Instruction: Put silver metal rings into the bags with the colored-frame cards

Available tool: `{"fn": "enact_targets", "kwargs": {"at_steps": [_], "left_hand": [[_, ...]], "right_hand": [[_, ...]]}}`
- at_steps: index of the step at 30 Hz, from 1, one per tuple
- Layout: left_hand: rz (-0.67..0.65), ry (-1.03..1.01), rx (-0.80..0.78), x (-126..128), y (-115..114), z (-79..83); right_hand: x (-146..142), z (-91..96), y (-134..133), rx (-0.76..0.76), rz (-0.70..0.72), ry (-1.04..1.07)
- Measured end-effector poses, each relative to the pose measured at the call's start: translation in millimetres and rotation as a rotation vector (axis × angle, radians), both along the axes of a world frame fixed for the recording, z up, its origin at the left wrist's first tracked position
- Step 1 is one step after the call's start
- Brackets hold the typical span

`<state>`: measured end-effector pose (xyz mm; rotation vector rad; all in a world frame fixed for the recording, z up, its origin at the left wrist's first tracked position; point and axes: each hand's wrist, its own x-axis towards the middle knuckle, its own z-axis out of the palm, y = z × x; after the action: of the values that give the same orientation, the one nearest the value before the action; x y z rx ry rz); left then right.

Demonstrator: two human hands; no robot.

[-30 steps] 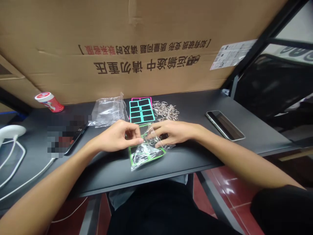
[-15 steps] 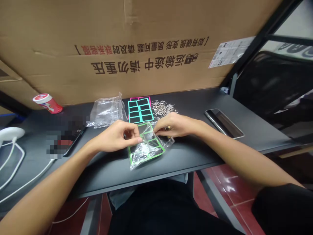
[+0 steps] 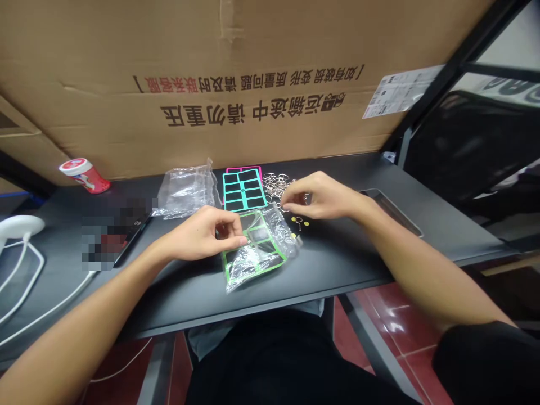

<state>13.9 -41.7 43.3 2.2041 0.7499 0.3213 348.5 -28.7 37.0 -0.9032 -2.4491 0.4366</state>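
My left hand (image 3: 205, 233) pinches the near left edge of a clear plastic bag (image 3: 257, 253) that holds a green frame sheet with dark panels. My right hand (image 3: 318, 197) hovers over the pile of metal rings (image 3: 278, 184), fingers curled in a pinch; what they hold is too small to make out. One loose ring (image 3: 298, 221) and small yellow dots (image 3: 306, 223) lie on the desk just below that hand. A teal frame sheet (image 3: 244, 191) lies behind the bag, on top of a pink one (image 3: 242, 169).
A black desk (image 3: 346, 259) backs onto a big cardboard box (image 3: 253, 84). Empty clear bags (image 3: 185, 191) lie left of the sheets. A red can (image 3: 84, 175) lies at far left, a phone (image 3: 133, 228) near it, another phone (image 3: 399, 216) right. White cable (image 3: 25, 281) at the left edge.
My right hand has lifted off the bag and moved back and right to the ring pile. A ring and yellow dots now show on the desk. The left hand stays put.
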Motion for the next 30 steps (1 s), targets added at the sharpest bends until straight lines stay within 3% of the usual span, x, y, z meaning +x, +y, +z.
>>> {"fn": "enact_targets", "kwargs": {"at_steps": [3,5,11,13,16,19,22,25,30], "left_hand": [[0.000,0.001,-0.002,0,1,-0.6],[0.001,0.006,-0.008,1,1,-1.0],[-0.003,0.004,-0.016,1,1,-0.8],[-0.002,0.005,-0.012,1,1,-0.7],[0.001,-0.013,-0.005,1,1,-2.0],[0.004,-0.046,-0.001,1,1,-4.2],[-0.004,-0.070,0.012,1,1,-5.4],[-0.006,-0.078,0.017,2,0,-5.5],[0.009,-0.077,0.012,1,1,-5.9]], "right_hand": [[1,5.7,-5,-0.261,0.096,-0.159],[0,4.3,-3,-0.316,0.078,-0.201],[3,-2.3,4,-0.062,-0.109,-0.034],[0,-1.8,-1,-0.106,-0.061,0.100],[-15,-4.5,-13,-0.245,0.136,0.193],[-38,-16.4,-19,-0.215,0.362,0.119],[-54,-32.0,-19,-0.049,0.459,0.002],[-56,-39.8,-16,0.061,0.432,-0.080],[-46,-34.6,-15,0.102,0.334,-0.153]]}}
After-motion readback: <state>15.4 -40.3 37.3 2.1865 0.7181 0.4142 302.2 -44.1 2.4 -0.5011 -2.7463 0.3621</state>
